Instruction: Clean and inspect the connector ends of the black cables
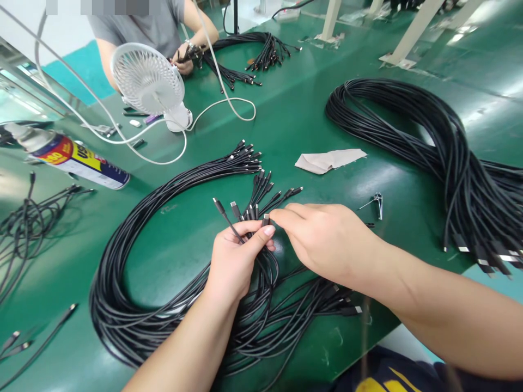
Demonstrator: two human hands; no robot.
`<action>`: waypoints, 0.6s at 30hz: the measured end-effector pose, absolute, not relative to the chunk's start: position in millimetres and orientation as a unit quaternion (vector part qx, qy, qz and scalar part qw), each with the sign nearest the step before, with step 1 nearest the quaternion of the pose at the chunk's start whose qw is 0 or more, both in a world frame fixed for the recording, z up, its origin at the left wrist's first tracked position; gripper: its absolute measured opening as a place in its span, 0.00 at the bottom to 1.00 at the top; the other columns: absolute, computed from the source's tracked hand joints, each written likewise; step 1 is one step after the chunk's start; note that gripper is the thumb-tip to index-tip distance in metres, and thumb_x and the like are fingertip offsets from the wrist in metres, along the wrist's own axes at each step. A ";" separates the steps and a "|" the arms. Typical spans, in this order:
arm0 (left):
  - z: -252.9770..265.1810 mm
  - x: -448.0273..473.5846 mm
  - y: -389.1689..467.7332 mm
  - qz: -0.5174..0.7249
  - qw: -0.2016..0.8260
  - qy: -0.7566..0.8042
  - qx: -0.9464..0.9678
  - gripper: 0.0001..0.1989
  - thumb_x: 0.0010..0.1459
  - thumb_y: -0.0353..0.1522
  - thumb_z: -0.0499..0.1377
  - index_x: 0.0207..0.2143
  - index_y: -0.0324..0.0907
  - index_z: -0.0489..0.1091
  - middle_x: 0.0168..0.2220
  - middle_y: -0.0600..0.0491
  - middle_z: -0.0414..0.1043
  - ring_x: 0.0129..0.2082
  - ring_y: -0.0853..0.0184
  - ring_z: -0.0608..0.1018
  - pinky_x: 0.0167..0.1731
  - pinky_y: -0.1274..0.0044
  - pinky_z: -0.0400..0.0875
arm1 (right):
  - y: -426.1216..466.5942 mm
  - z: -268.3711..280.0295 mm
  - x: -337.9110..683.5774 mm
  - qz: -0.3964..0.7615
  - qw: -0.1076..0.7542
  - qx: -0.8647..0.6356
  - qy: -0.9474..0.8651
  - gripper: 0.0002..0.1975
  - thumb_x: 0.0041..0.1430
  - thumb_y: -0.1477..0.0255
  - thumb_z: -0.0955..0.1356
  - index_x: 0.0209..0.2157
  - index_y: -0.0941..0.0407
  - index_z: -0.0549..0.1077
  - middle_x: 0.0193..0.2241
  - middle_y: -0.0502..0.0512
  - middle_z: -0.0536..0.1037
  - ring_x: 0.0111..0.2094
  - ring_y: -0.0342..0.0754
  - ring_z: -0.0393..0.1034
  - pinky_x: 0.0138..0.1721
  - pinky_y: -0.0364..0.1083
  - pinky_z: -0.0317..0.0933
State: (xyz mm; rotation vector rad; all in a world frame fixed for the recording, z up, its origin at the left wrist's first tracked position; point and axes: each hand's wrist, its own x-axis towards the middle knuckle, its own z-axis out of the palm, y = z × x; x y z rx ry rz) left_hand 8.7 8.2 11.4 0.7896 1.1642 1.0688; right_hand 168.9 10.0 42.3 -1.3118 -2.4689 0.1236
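My left hand (234,260) grips a bunch of black cable ends (242,212), their small metal plugs sticking up and fanning out above my fingers. My right hand (327,239) reaches in from the right and pinches one plug (266,220) at the top of that bunch between thumb and fingertips. The cables belong to a large looped bundle of black cables (122,283) lying on the green table (286,120). More loose plug ends (249,155) of the same bundle lie further away.
A second big coil of black cables (433,136) lies at the right. A folded cloth (329,159), small metal clippers (378,202), a spray can (75,158) and a white desk fan (149,84) are on the table. Across it, another person's hands (183,60) handle cables.
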 end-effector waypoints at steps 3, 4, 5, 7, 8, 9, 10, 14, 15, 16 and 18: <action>10.8 9.0 8.2 0.465 0.634 0.511 0.347 0.05 0.46 0.30 0.69 0.26 0.39 0.77 0.18 0.57 0.74 0.21 0.75 0.73 0.28 0.81 0.68 | 9.5 41.8 168.4 0.036 0.169 -0.462 -0.870 0.12 0.58 0.81 0.61 0.38 0.61 0.75 0.27 0.53 0.76 0.26 0.48 0.71 0.25 0.45 0.54; 10.7 9.1 8.1 0.465 0.635 0.511 0.346 0.05 0.46 0.30 0.70 0.26 0.39 0.77 0.18 0.57 0.74 0.21 0.75 0.74 0.28 0.81 0.68 | 9.4 41.6 168.1 0.033 0.169 -0.463 -0.870 0.12 0.58 0.81 0.61 0.37 0.61 0.75 0.27 0.53 0.76 0.26 0.48 0.71 0.24 0.45 0.54; 10.6 9.2 8.0 0.466 0.635 0.511 0.343 0.05 0.46 0.30 0.70 0.25 0.39 0.77 0.18 0.56 0.74 0.20 0.75 0.74 0.28 0.81 0.68 | 9.2 41.4 167.9 0.031 0.169 -0.463 -0.869 0.12 0.58 0.81 0.61 0.37 0.61 0.75 0.27 0.53 0.76 0.25 0.48 0.71 0.24 0.45 0.53; 10.6 9.6 7.9 0.471 0.639 0.507 0.335 0.06 0.45 0.29 0.70 0.25 0.39 0.76 0.18 0.57 0.75 0.20 0.75 0.74 0.27 0.81 0.68 | 9.1 41.1 167.3 0.028 0.165 -0.465 -0.869 0.12 0.58 0.81 0.61 0.37 0.61 0.75 0.27 0.53 0.76 0.25 0.48 0.71 0.24 0.45 0.53; 10.7 9.8 8.0 0.474 0.641 0.504 0.332 0.06 0.44 0.29 0.71 0.25 0.39 0.76 0.18 0.57 0.75 0.20 0.75 0.74 0.27 0.81 0.68 | 9.1 41.1 167.1 0.027 0.164 -0.465 -0.869 0.11 0.59 0.81 0.61 0.37 0.61 0.75 0.27 0.53 0.76 0.25 0.48 0.71 0.24 0.45 0.53; 10.7 10.1 8.2 0.475 0.642 0.503 0.331 0.06 0.44 0.29 0.71 0.25 0.39 0.76 0.18 0.57 0.75 0.20 0.75 0.74 0.27 0.81 0.68 | 9.1 41.1 166.9 0.026 0.162 -0.465 -0.870 0.11 0.59 0.81 0.61 0.38 0.61 0.75 0.27 0.53 0.76 0.26 0.48 0.71 0.24 0.45 0.53; 10.6 10.3 8.4 0.475 0.642 0.501 0.332 0.06 0.44 0.29 0.71 0.25 0.39 0.76 0.19 0.57 0.75 0.20 0.75 0.74 0.27 0.81 0.69 | 9.1 41.1 166.7 0.024 0.161 -0.464 -0.871 0.12 0.59 0.81 0.61 0.38 0.61 0.75 0.27 0.54 0.76 0.26 0.48 0.71 0.24 0.45 0.53; 10.5 10.8 9.4 0.472 0.642 0.501 0.337 0.06 0.44 0.29 0.70 0.24 0.39 0.77 0.18 0.56 0.74 0.20 0.75 0.74 0.26 0.82 0.68 | 9.0 40.8 167.1 0.016 0.161 -0.460 -0.873 0.12 0.59 0.81 0.62 0.39 0.62 0.76 0.27 0.54 0.76 0.26 0.47 0.71 0.25 0.45 0.53; 10.5 10.7 9.4 0.472 0.642 0.501 0.337 0.05 0.44 0.29 0.70 0.24 0.39 0.77 0.18 0.56 0.74 0.20 0.75 0.74 0.26 0.82 0.68 | 9.0 40.7 167.5 0.017 0.162 -0.459 -0.873 0.12 0.59 0.81 0.62 0.40 0.62 0.76 0.27 0.54 0.77 0.26 0.47 0.71 0.25 0.45 0.53; 10.5 10.5 9.4 0.472 0.641 0.502 0.339 0.05 0.44 0.29 0.70 0.24 0.39 0.77 0.18 0.57 0.74 0.20 0.75 0.74 0.26 0.82 0.68 | 9.1 40.7 167.8 0.018 0.164 -0.460 -0.872 0.12 0.59 0.81 0.62 0.40 0.62 0.76 0.27 0.54 0.77 0.26 0.47 0.71 0.25 0.44 0.54; 10.6 9.9 9.0 0.471 0.639 0.503 0.342 0.05 0.44 0.29 0.70 0.24 0.39 0.77 0.19 0.57 0.75 0.20 0.75 0.74 0.27 0.82 0.68 | 9.3 40.7 168.6 0.019 0.168 -0.460 -0.871 0.12 0.59 0.80 0.62 0.40 0.62 0.76 0.28 0.54 0.77 0.26 0.47 0.71 0.25 0.44 0.54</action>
